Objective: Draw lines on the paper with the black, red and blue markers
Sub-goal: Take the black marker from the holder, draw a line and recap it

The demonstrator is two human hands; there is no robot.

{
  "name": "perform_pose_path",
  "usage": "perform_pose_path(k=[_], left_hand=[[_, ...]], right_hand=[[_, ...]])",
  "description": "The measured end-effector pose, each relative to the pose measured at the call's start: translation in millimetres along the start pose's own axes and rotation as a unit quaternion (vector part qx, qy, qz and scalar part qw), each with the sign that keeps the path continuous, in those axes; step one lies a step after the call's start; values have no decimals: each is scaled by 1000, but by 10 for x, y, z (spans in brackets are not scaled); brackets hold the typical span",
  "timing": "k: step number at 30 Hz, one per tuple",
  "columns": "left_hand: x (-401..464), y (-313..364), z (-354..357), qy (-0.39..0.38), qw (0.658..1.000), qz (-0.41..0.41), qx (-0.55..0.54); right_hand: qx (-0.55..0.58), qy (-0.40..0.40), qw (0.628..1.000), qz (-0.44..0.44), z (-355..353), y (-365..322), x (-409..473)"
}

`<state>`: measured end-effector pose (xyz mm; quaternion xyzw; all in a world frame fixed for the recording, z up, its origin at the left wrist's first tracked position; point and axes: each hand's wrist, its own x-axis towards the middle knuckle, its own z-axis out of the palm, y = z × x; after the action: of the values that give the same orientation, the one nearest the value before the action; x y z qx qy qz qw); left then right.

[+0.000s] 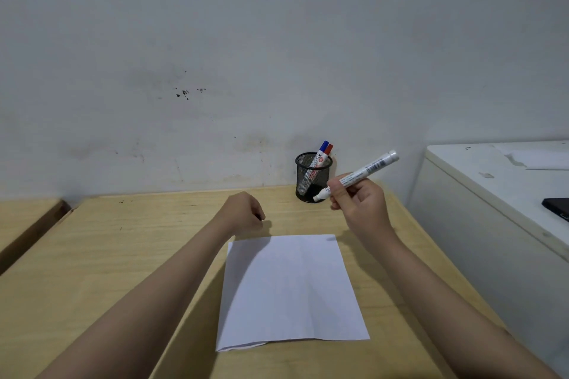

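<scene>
One head-worn wide-angle view looks forward and down, close over the desk point(107, 255), facing the wall point(215, 40).

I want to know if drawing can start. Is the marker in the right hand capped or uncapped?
Uncapped: the white marker in the right hand shows its bare tip, no cap. The left hand is closed on something small and dark.

Paper point(291, 289): plain white, unmarked, faint fold creases. Desk point(123, 255): pale yellow wood grain. Pen cup point(313, 177): black wire mesh. In it, blue-capped marker point(323, 146) and red-capped marker point(329, 149), white barrels with print. Marker point(358, 175) in right hand point(360, 203): white barrel, black barcode and text, silvery end. Wall point(246, 40): grey-white, dark specks, dull smudges. Cabinet point(492, 194): off-white, scuffed.
</scene>
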<state>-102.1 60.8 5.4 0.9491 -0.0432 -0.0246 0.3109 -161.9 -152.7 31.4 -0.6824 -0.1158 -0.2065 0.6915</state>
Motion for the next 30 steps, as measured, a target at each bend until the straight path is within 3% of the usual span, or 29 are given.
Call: perform_pose_path(k=[3, 8, 11, 15, 19, 23, 27, 30], left_hand=[[59, -54, 100, -4, 999, 2, 37], [90, -185, 207, -5, 1000, -21, 0], [32, -324, 211, 13, 992, -63, -109], [-268, -475, 117, 100, 964, -29, -244], [-658, -711, 115, 96, 980, -15, -171], [-784, -913, 183, 77, 997, 17, 18], [-791, -926, 211, 107, 994, 12, 36], [-799, -951, 223, 116, 992, 17, 41]], right_hand=[[-2, -6, 1000, 15, 17, 79, -42], [14, -29, 999, 29, 97, 132, -88], [22, -33, 998, 41, 172, 167, -105], [48, -34, 996, 66, 317, 206, -140], [66, -34, 993, 97, 582, 273, -156], [98, -36, 977, 188, 988, 425, -140], [102, -17, 953, 285, 1296, 635, -151], [77, 0, 959, 274, 1348, 761, -195]])
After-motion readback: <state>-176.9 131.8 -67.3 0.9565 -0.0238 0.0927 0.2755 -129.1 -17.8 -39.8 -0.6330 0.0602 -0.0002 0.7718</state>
